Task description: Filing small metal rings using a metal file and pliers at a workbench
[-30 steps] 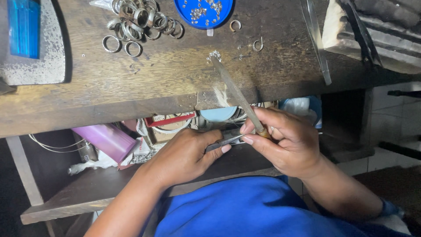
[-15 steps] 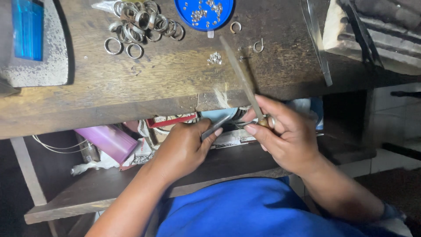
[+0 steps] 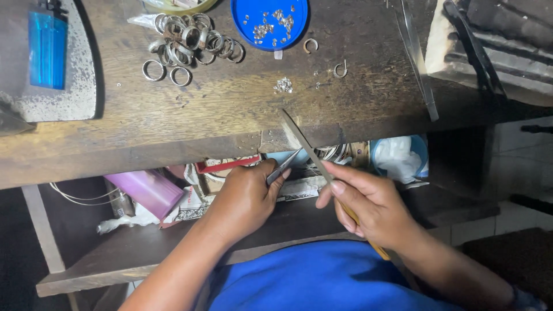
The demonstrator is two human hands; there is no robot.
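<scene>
My right hand [image 3: 368, 204] grips a long flat metal file [image 3: 302, 144] with a yellow handle, its tip resting on the front edge of the wooden workbench [image 3: 230, 115]. My left hand [image 3: 245, 198] holds slim metal pliers [image 3: 283, 166] pointed up toward the bench edge, just left of the file. Whatever the pliers' tips pinch is too small to make out. A small cluster of silvery bits [image 3: 283, 86] lies on the bench just beyond the file tip.
A pile of metal rings [image 3: 190, 43] sits at the back left, next to a blue dish [image 3: 269, 23] of small silver pieces. Two loose rings [image 3: 340, 69] lie nearby. A grey block with a blue lighter [image 3: 49, 49] is far left. Clutter fills the shelf [image 3: 150, 190] below.
Both hands dropped slightly lower and apart. The file now slants with its tip on the bench edge; the pliers tilted upward toward the edge.
</scene>
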